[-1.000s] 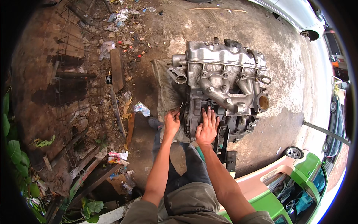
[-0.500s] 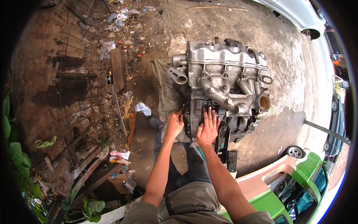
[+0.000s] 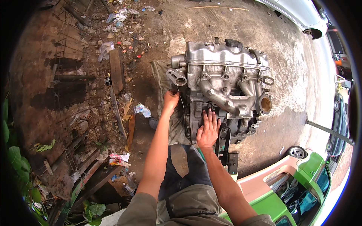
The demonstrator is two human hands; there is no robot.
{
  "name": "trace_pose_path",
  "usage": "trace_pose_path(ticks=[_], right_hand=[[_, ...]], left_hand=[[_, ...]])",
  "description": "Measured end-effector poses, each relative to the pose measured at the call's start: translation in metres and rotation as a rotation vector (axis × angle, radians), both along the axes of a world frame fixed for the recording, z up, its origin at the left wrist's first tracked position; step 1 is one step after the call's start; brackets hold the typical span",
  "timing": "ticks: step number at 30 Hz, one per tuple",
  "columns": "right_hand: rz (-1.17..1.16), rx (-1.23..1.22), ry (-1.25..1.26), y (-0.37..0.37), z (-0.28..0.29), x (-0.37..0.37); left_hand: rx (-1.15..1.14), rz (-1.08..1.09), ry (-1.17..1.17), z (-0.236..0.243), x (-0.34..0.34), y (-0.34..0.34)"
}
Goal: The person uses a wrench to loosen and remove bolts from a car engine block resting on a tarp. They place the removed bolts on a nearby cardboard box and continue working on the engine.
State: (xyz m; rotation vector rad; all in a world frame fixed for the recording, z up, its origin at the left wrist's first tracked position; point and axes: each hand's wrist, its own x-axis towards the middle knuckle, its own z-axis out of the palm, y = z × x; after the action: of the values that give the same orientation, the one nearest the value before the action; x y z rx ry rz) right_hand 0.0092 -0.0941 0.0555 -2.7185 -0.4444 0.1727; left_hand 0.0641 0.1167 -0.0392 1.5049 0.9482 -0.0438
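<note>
A silver engine (image 3: 222,56) with a curved manifold (image 3: 222,94) and dark lower block (image 3: 197,101) stands before me, supported by a black metal stand (image 3: 232,162). My right hand (image 3: 207,128) rests flat on the block's lower left, fingers stretched. My left hand (image 3: 171,101) is just below the silver bracket at the engine's left end, fingers closed on what looks like a thin metal rod; its exact shape is hard to make out. A grey, stained cloth (image 3: 171,132) lies under and left of the engine.
Litter (image 3: 142,110), wooden boards (image 3: 117,69) and rusty wire mesh lie left on the ground, with leafy plants (image 3: 15,158) at the edge. A green-and-peach vehicle (image 3: 256,203) is at the lower right, a silver car (image 3: 301,13) at the upper right, a metal bar (image 3: 328,132) at the right.
My left hand has moved up and left along the engine's left end, bringing the thin object with it. My right hand stays spread on the block.
</note>
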Motion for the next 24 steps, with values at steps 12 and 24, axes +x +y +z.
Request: trace_pose_path(ticks=[12, 24], right_hand=[[0.008, 0.038, -0.003, 0.0, 0.001, 0.0], [0.004, 0.018, 0.016, 0.0, 0.002, 0.001]], left_hand=[[-0.103, 0.242, -0.03, -0.001, -0.038, 0.009], [0.059, 0.197, -0.312, 0.033, -0.107, -0.064]])
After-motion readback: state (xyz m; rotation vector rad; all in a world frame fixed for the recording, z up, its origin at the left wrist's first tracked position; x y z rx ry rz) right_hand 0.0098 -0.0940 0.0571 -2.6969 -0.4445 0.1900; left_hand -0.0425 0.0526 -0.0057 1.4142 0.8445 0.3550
